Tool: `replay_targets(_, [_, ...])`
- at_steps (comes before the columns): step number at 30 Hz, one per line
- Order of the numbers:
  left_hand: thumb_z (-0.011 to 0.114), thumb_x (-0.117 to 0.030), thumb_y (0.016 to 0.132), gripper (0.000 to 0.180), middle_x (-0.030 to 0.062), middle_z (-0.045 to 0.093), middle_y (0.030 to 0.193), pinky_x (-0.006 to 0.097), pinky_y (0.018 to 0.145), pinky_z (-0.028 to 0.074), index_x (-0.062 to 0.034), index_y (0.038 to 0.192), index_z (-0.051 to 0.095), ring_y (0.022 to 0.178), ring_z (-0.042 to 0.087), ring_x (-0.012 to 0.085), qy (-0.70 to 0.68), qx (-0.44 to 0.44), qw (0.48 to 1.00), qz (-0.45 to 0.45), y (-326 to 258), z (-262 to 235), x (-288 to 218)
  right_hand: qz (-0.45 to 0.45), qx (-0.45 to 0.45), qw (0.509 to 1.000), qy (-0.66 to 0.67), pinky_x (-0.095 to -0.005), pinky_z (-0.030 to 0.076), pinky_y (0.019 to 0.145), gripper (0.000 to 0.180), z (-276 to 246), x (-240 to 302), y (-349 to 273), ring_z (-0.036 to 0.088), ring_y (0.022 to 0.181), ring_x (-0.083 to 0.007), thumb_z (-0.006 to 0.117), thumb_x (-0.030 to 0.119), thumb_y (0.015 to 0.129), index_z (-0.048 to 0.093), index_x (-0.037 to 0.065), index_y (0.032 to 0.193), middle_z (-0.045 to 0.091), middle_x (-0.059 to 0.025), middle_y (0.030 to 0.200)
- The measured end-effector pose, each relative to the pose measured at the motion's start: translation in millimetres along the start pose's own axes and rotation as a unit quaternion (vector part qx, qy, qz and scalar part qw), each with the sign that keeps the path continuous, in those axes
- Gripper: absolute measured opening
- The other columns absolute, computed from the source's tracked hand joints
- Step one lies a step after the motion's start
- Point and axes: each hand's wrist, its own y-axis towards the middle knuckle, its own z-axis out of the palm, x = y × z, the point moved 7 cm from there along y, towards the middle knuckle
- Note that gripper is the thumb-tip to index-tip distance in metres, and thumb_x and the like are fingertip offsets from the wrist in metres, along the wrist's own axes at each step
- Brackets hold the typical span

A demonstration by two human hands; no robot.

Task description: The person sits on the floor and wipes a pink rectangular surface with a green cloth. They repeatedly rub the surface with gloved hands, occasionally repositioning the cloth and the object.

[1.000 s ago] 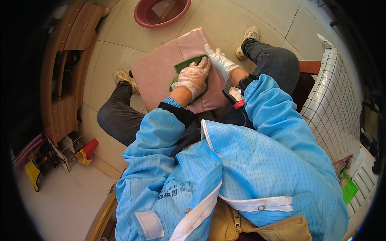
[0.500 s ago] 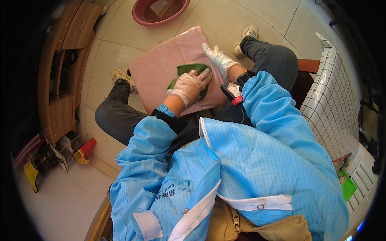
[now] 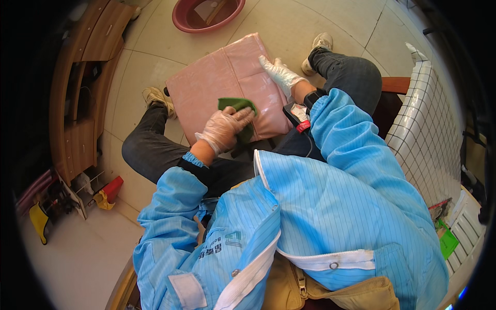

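Observation:
A pink flat panel (image 3: pixel 217 82) lies tilted between my knees over the tiled floor. My left hand (image 3: pixel 223 129), in a clear plastic glove, grips a green cloth (image 3: pixel 236 105) and presses it on the panel's near part. My right hand (image 3: pixel 279 74), also gloved, lies flat with fingers spread on the panel's right edge and holds nothing. A small device with a red part (image 3: pixel 296 115) sits at my right wrist. I wear a light blue striped coat and dark trousers.
A dark red basin (image 3: pixel 206 13) stands on the floor beyond the panel. Wooden shelving (image 3: pixel 82 82) runs along the left. A white wire rack (image 3: pixel 423 134) is at the right. Red and yellow items (image 3: pixel 108 192) lie at lower left.
My left hand has drawn the green cloth back toward me and to the left across the panel. My right hand stays on the panel's right edge.

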Motion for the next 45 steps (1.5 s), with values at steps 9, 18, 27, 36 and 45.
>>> replay_targets(9, [0.07,-0.012,0.072,0.083,0.0148,0.043,0.152,0.041,0.106,0.043,-0.0161,0.15,0.041,0.131,0.047,0.0363,-0.084,-0.23,0.934,-0.261,-17,-19,81,-0.044,-0.069,0.995,-0.05,-0.0494,0.029,0.117,0.11,-3,-7,28,0.026,0.147,-0.0419,0.049,0.079,0.083,0.016,0.005,0.157,0.026,-0.0239,0.158])
replay_targets(18, [0.077,-0.042,0.076,0.094,0.0232,0.028,0.158,0.045,0.114,0.033,-0.0075,0.153,0.034,0.138,0.034,0.0438,-0.034,-0.104,0.938,-0.329,7,3,68,-0.049,-0.079,0.992,-0.089,-0.0494,0.027,0.118,0.112,-5,-9,37,0.025,0.147,-0.0414,0.044,0.082,0.082,0.017,0.003,0.156,0.027,-0.0254,0.158])
replay_targets(27, [0.076,-0.026,0.076,0.081,0.0113,0.036,0.157,0.045,0.105,0.043,-0.0101,0.148,0.043,0.136,0.038,0.0319,-0.005,-0.131,0.952,-0.277,43,-10,86,-0.026,-0.027,0.999,-0.01,-0.0479,0.015,0.121,0.113,-5,-6,18,0.011,0.152,-0.0369,0.027,0.088,0.083,0.01,0.005,0.158,0.013,-0.0205,0.164])
replay_targets(36, [0.073,-0.019,0.078,0.075,0.0087,0.036,0.158,0.039,0.114,0.036,-0.0124,0.147,0.045,0.137,0.041,0.0341,-0.031,-0.152,0.936,-0.315,75,-38,100,-0.022,-0.032,0.999,0.0,-0.0475,0.015,0.122,0.105,-5,-6,18,0.011,0.152,-0.0341,0.023,0.084,0.087,0.011,0.008,0.159,0.013,-0.0176,0.164])
replay_targets(45, [0.068,-0.022,0.079,0.079,0.0061,0.032,0.16,0.041,0.117,0.032,-0.0144,0.152,0.038,0.143,0.033,0.0302,0.012,-0.113,0.958,-0.264,121,-60,111,-0.021,-0.039,0.999,0.018,-0.0475,0.016,0.122,0.104,-3,-2,12,0.012,0.152,-0.0334,0.028,0.082,0.088,0.01,0.007,0.158,0.014,-0.0166,0.164])
